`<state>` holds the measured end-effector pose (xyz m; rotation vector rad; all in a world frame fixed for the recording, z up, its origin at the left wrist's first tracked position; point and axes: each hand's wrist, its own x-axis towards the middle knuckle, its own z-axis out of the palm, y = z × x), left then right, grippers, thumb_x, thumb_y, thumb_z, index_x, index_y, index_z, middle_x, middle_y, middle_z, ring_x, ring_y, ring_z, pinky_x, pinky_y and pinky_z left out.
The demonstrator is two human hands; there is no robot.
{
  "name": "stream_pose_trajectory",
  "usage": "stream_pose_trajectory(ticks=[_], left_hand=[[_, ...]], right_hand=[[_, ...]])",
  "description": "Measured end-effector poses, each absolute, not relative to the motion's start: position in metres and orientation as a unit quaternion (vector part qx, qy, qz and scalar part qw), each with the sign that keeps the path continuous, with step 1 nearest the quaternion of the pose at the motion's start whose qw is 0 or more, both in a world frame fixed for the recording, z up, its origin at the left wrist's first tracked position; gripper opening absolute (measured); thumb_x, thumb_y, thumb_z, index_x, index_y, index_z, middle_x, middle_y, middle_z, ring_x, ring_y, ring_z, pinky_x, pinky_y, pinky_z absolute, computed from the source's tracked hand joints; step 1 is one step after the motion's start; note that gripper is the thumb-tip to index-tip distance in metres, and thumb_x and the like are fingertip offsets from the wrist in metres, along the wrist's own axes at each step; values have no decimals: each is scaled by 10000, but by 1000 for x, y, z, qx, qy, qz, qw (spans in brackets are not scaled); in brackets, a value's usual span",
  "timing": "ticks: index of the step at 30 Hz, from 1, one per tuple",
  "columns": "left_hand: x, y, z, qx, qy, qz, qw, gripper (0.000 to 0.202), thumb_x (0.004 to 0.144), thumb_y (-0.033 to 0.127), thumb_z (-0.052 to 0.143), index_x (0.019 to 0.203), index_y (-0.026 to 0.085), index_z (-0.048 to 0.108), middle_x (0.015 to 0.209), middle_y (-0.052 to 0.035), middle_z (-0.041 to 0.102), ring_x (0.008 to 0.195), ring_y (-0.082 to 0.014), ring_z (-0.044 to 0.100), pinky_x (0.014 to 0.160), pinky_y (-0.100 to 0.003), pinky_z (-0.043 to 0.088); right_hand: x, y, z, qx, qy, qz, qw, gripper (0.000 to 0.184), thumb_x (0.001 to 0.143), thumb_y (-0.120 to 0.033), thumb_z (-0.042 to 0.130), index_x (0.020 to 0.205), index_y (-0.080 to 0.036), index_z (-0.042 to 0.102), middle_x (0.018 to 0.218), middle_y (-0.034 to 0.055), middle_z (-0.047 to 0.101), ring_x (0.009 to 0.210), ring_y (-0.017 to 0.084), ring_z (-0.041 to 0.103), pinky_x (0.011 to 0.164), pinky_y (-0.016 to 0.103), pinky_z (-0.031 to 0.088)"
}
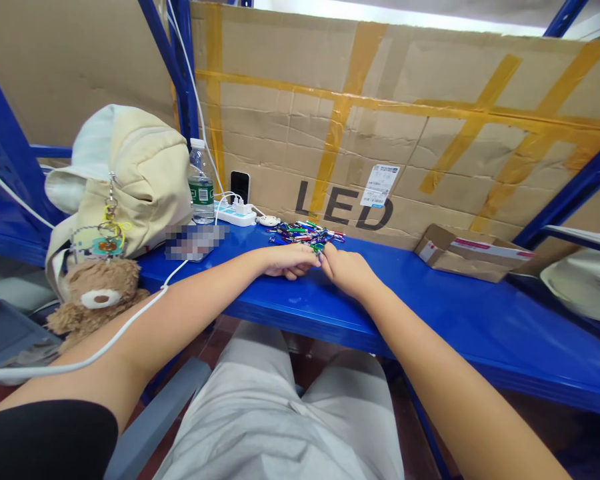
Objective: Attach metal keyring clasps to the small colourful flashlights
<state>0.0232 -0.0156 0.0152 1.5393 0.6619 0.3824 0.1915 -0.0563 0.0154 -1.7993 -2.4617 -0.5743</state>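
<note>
My left hand (291, 261) and my right hand (344, 268) meet above the front part of the blue table (300, 300). The fingertips of both are closed and pressed together. A small green and bluish glint shows where they touch; whether it is a held piece or part of the pile behind, I cannot tell. Just beyond the hands lies a loose pile of small shiny metallic pieces (300, 233) in green, red, blue, purple and silver. Their kind is too small to make out, and my hands hide the pile's near edge.
To the left stand a cream backpack (150, 167) with a teddy bear charm (100, 293), a water bottle (201, 190), a power strip (236, 215) and a phone (240, 187). A white cable (105, 343) crosses my left arm. An open cardboard box (473, 253) sits at right.
</note>
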Motion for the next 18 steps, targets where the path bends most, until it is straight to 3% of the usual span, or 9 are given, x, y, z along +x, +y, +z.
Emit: stream_pose_trajectory(ticks=[6, 11, 14, 18], left_hand=[[25, -9, 13, 659, 305, 198, 658, 333, 778, 332, 591, 682, 204, 299, 537, 92, 210, 400, -30, 166, 373, -152, 95], [28, 3, 10, 693, 346, 224, 592, 217, 857, 420, 515, 946, 248, 416, 605, 81, 361, 403, -43, 268, 377, -143, 143], [33, 11, 11, 739, 394, 225, 499, 178, 886, 365, 466, 1012, 241, 446, 666, 56, 450, 437, -51, 356, 379, -142, 214], [41, 22, 15, 815, 423, 206, 337, 83, 882, 233, 451, 945, 193, 487, 695, 18, 526, 513, -72, 467, 426, -150, 327]], right_hand=[[196, -54, 13, -584, -799, -137, 39, 326, 981, -381, 242, 1080, -169, 469, 952, 124, 698, 851, 258, 666, 648, 293, 387], [212, -60, 27, -600, -773, -105, 176, 336, 952, -425, 315, 1118, -182, 478, 929, 97, 694, 800, 237, 639, 634, 287, 381], [213, -82, 36, -478, -847, -99, 208, 295, 944, -346, 302, 965, -197, 556, 915, 94, 682, 820, 212, 611, 713, 296, 402], [203, -135, 39, -304, -929, -72, 198, 333, 945, -347, 278, 863, -244, 584, 760, 51, 661, 724, 190, 575, 729, 302, 400]])
